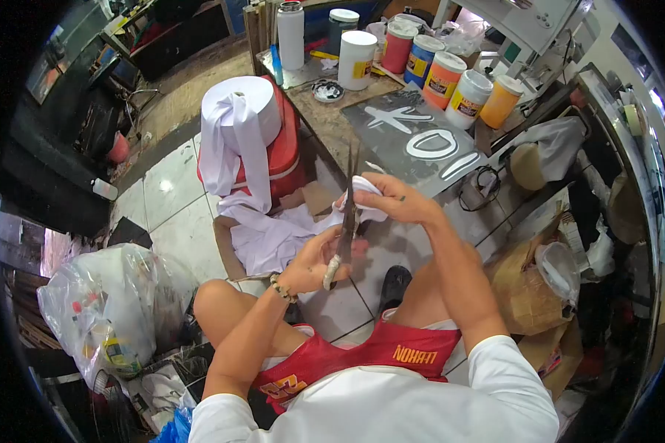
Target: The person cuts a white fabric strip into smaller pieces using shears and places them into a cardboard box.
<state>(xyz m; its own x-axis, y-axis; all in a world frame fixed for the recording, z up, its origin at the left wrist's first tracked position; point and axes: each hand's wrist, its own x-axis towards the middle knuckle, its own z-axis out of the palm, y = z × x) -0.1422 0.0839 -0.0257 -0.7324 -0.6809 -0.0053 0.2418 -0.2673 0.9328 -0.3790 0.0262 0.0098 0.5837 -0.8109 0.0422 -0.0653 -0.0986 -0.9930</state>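
Note:
Large dark scissors [347,221] with wrapped handles point upward in front of me. My left hand [321,258] is closed around their handle end. My right hand [395,199] pinches a folded piece of white fabric [366,188] beside the blades. More white fabric [273,236] lies heaped in an open cardboard box below and runs up to a big white fabric roll [255,111]. The roll rests on a red container [289,140].
Paint jars [440,77] stand in a row on a low table [303,100], with a dark stencil board [421,140] at its edge. A clear plastic bag [118,310] of items sits at left, a brown package [528,292] at right.

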